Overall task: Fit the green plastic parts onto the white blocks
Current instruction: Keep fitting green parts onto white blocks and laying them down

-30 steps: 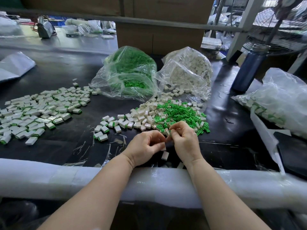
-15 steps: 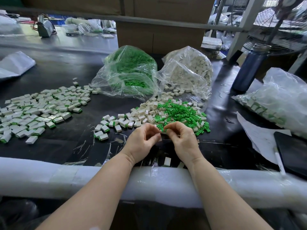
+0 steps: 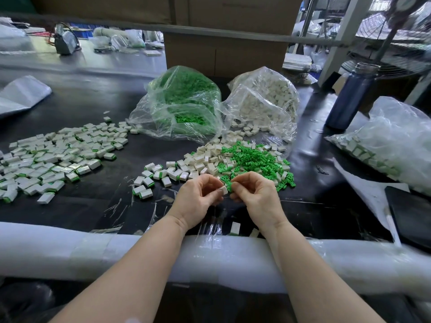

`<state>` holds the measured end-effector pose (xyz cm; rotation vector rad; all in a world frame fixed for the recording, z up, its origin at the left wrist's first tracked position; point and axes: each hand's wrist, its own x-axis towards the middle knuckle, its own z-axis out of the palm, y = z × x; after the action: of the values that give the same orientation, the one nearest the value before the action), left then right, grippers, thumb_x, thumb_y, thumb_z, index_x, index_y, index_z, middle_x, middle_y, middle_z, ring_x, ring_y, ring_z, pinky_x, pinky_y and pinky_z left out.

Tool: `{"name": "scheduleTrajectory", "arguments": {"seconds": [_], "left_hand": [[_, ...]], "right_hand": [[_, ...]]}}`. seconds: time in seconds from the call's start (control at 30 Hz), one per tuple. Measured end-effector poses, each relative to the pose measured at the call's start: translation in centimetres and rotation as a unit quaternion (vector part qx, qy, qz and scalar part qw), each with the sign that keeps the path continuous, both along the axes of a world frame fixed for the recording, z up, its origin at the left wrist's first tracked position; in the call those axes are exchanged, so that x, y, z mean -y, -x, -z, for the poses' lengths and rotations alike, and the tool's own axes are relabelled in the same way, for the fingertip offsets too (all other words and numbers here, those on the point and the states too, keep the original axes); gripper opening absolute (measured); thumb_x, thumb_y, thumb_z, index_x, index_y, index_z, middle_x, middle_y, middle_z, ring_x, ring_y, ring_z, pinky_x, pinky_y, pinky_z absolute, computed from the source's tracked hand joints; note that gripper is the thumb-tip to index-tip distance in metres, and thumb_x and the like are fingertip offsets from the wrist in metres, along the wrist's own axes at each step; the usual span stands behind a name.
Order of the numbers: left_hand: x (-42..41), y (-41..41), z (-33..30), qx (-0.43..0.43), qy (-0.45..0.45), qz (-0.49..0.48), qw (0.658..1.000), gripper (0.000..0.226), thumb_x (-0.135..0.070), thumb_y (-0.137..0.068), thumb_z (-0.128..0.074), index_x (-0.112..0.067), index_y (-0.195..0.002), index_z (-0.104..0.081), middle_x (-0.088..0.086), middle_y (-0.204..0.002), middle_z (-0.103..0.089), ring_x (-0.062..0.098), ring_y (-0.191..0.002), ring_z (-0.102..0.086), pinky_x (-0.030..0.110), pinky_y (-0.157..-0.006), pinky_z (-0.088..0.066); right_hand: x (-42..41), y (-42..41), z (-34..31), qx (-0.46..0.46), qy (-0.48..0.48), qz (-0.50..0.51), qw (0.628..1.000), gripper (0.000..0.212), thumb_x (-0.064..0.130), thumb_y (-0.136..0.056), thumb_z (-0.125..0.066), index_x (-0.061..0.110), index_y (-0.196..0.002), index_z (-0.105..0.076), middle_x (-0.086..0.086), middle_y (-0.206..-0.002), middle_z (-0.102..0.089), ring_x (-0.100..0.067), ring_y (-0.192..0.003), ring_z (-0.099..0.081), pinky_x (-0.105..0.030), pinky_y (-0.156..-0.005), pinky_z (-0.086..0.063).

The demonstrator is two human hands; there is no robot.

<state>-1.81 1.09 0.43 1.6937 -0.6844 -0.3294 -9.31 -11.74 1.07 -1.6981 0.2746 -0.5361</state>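
My left hand (image 3: 200,198) pinches a small white block (image 3: 224,190) between thumb and fingers. My right hand (image 3: 255,194) is curled beside it and pinches a green plastic part (image 3: 229,188) at the block's edge. Just beyond both hands lies a loose heap of green parts (image 3: 254,160) mixed with white blocks (image 3: 205,159). Fitted blocks with green ends (image 3: 53,159) spread over the left of the black table. One fitted block (image 3: 235,228) lies near the padded front edge.
Two clear bags stand behind the heap, one of green parts (image 3: 182,103), one of white blocks (image 3: 265,101). A blue bottle (image 3: 348,96) stands at the right, with a bag of fitted blocks (image 3: 391,141) and a dark tablet (image 3: 412,213). A white foam roll (image 3: 93,248) pads the table's front edge.
Both hands moved away from the front edge toward the green heap. A fitted block was left near the padded edge, and the hands now hold a fresh white block and a green part.
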Motion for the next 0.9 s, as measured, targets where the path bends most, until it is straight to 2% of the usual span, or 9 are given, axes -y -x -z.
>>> {"name": "scheduleTrajectory", "arguments": {"seconds": [0.17,0.37,0.5,0.67,0.9], "left_hand": [[0.00,0.13,-0.06,-0.014,0.001,0.018,1.000,0.016,-0.003,-0.086,-0.061,-0.019,-0.084,-0.060,0.002,-0.075,-0.066,0.005,-0.067,-0.065,0.020,-0.069,-0.056],[-0.01,0.12,-0.08,-0.020,-0.001,0.027,0.999,0.015,-0.003,-0.086,-0.061,-0.018,-0.088,-0.063,0.000,-0.078,-0.066,0.003,-0.066,-0.063,0.017,-0.067,-0.053],[-0.01,0.11,-0.08,-0.023,-0.001,0.019,1.000,0.014,-0.003,-0.086,-0.061,-0.017,-0.087,-0.064,0.002,-0.078,-0.067,0.004,-0.066,-0.065,0.017,-0.067,-0.053],[-0.14,0.16,-0.33,-0.050,0.033,0.010,0.998,0.011,-0.003,-0.085,-0.062,-0.013,-0.084,-0.064,0.006,-0.076,-0.067,0.005,-0.064,-0.065,0.015,-0.062,-0.053],[-0.12,0.22,-0.36,-0.055,0.032,0.012,0.998,0.014,-0.001,-0.085,-0.062,-0.015,-0.083,-0.065,0.002,-0.073,-0.067,0.003,-0.062,-0.064,0.015,-0.063,-0.053]], "right_hand": [[0.01,0.06,-0.01,-0.004,-0.006,-0.008,1.000,0.024,-0.005,-0.085,-0.061,0.018,-0.082,-0.065,0.003,-0.068,-0.065,-0.001,-0.055,-0.060,-0.015,-0.057,-0.051],[-0.02,0.02,-0.03,-0.010,-0.023,-0.003,1.000,0.019,-0.004,-0.085,-0.061,0.013,-0.077,-0.064,-0.002,-0.065,-0.064,-0.003,-0.051,-0.059,-0.016,-0.053,-0.051],[-0.02,0.06,0.07,-0.024,-0.003,0.005,1.000,0.019,0.000,-0.085,-0.063,0.016,-0.075,-0.063,-0.002,-0.067,-0.065,-0.004,-0.054,-0.059,-0.017,-0.053,-0.051],[-0.01,0.01,0.07,-0.036,-0.005,0.002,0.999,0.021,0.001,-0.084,-0.064,0.016,-0.070,-0.061,-0.004,-0.064,-0.063,-0.002,-0.050,-0.055,-0.015,-0.048,-0.046],[-0.13,-0.03,-0.01,-0.053,0.029,-0.008,0.998,0.020,0.000,-0.084,-0.063,0.015,-0.071,-0.060,-0.005,-0.065,-0.060,-0.009,-0.053,-0.051,-0.019,-0.051,-0.046]]}}
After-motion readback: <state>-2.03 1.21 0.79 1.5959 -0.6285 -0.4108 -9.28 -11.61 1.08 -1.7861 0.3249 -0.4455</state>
